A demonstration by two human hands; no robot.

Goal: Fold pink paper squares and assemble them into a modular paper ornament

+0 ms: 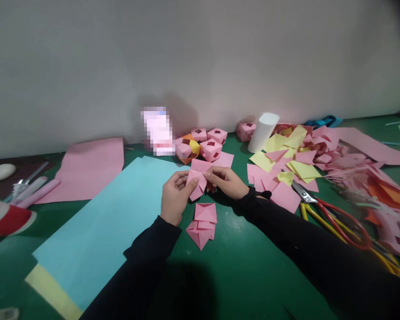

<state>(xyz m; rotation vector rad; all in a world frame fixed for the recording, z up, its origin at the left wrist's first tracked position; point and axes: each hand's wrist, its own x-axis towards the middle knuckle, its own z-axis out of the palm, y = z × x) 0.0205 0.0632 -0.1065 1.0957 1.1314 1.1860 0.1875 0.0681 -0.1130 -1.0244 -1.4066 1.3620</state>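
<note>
Between my two hands is a small pink paper sheet (200, 168) with crease lines, held up off the table. My left hand (175, 195) pinches its left edge, thumb in front. At its right edge, the thumb and fingers of my right hand (227, 181) are closed on the paper. Just below, folded pink paper pieces (205, 212) lie overlapping on the green table. Behind the held sheet sit several folded pink paper shapes with openings (210, 150), one of them partly orange and yellow (190, 149).
Blue sheets (113, 222) and a pink sheet (93, 166) spread left. Red-handled scissors (340, 218), yellow and pink paper scraps (295, 155) and a pink glue gun (390, 226) lie right. A white roll (263, 132) and a blurred-out phone (158, 131) stand near the wall. A red-and-white cup (10, 218) lies far left.
</note>
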